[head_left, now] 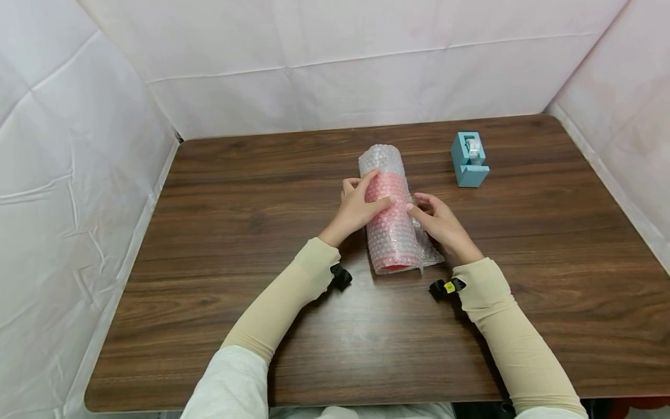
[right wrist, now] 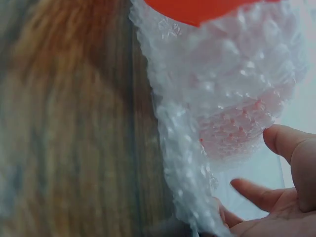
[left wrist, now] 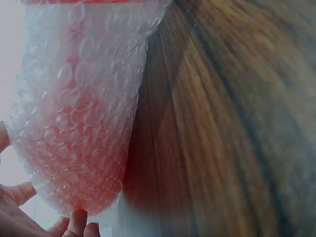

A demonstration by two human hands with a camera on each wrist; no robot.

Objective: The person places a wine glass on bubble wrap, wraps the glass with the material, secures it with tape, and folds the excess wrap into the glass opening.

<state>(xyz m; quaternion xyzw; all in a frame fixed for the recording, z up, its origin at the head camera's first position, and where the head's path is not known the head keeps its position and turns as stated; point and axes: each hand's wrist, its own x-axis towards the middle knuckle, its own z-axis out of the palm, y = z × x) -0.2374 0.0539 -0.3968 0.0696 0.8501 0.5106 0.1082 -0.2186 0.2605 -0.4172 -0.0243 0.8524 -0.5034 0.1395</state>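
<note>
A bubble-wrapped roll (head_left: 389, 233), pink-red inside, lies lengthwise on the wooden table. My left hand (head_left: 358, 203) grips it from the left, thumb across the top and fingers bent around the side; in the left wrist view, fingertips (left wrist: 78, 219) press on the wrap low on its side. On the right, my right hand (head_left: 442, 224) touches the roll with its thumb, the other fingers held apart from it beside a loose flap of bubble wrap (right wrist: 185, 168). That flap runs down the roll's right side onto the table. A red end (right wrist: 192, 7) shows inside the wrap.
A light blue tape dispenser (head_left: 469, 169) with a roll of clear tape stands at the back right of the table (head_left: 251, 215). White cloth walls (head_left: 314, 99) rise behind the table and along both sides. Small black wrist cameras (head_left: 341, 277) sit under both forearms.
</note>
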